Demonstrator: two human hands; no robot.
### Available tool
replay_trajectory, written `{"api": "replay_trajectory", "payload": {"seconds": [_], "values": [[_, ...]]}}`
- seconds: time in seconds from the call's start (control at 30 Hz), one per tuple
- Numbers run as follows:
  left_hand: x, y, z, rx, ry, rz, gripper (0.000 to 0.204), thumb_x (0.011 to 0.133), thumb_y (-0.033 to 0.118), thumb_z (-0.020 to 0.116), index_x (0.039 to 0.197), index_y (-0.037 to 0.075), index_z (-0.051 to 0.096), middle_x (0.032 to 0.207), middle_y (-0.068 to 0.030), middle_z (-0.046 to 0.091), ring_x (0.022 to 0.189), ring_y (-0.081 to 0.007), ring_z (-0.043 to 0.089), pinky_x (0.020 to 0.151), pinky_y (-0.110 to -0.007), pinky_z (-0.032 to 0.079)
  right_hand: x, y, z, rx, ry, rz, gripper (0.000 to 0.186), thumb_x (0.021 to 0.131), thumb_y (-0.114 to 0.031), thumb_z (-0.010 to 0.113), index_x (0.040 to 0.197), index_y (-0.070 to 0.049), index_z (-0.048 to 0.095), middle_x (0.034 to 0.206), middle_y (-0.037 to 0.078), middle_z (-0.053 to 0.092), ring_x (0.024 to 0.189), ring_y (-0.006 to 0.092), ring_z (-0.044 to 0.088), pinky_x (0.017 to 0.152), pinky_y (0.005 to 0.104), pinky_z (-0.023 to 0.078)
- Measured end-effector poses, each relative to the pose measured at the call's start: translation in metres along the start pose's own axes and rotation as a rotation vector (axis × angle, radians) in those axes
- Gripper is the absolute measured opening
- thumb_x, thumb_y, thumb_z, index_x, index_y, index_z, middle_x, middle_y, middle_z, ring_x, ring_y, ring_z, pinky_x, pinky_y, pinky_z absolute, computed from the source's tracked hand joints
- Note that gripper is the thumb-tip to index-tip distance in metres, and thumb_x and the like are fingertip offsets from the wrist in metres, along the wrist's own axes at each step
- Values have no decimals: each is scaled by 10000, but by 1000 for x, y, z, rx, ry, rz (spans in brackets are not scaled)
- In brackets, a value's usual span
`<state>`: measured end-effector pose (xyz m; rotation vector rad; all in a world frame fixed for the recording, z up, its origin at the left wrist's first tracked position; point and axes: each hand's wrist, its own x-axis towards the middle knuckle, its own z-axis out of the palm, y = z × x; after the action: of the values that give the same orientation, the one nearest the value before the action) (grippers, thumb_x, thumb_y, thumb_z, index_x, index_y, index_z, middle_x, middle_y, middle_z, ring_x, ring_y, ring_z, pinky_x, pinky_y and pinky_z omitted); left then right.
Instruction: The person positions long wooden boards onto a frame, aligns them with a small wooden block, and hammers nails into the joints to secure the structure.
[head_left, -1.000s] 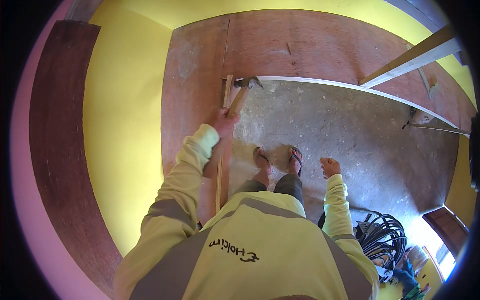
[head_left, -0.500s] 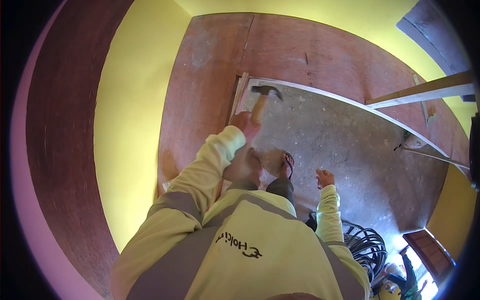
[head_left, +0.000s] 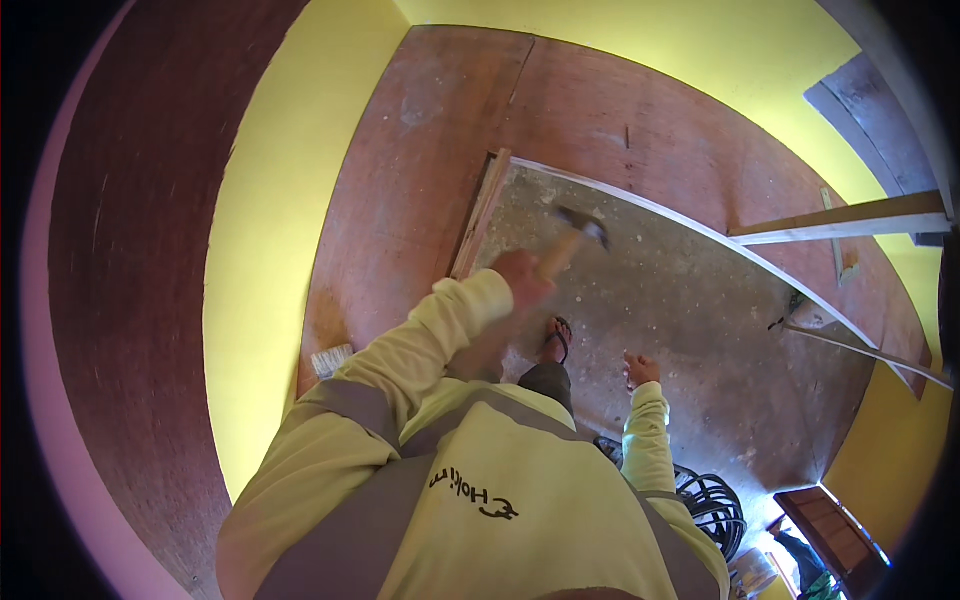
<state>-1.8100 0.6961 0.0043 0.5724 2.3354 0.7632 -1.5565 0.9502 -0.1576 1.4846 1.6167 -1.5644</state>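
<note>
- Left hand (head_left: 521, 279): wrapped round the hammer (head_left: 562, 252), whose blurred head points between one and two o'clock.
- Right hand (head_left: 642, 371): at the left hand's four o'clock, half curled; too small to tell whether it holds anything.
- Tabletop (head_left: 395, 200): edge at the left hand's eleven o'clock.

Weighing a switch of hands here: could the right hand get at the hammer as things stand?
Probably yes: the right hand looks empty, and nothing visible stands between it and the hammer, though the left hand grips its handle.
</note>
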Motion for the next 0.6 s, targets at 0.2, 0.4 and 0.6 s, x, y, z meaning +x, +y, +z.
{"api": "replay_trajectory", "payload": {"seconds": [0.2,0.4,0.6], "values": [[14,-85,-19,-243,-34,-42,408,697,378,626,844,-3,623,690,-213,615,625,-320,614,658,-409,493,-16,-12,14,10,-72,-13,227,770,-281,637,757,-56,611,582,16,541,412,94,431,371,255,322],[-2,-2,-15,49,87,-111,316,707,281,638,832,-9,615,636,-129,596,604,-227,620,598,-358,492,-14,4,9,-16,-31,32,234,778,-282,622,794,-50,604,571,16,529,392,97,416,359,263,320],[16,-34,-30,-22,-84,0,322,700,305,630,785,-6,629,616,-153,608,634,-285,636,633,-376,500,-26,-21,18,-46,-81,30,252,781,-291,620,826,-44,601,605,25,539,399,103,423,359,271,331]]}}
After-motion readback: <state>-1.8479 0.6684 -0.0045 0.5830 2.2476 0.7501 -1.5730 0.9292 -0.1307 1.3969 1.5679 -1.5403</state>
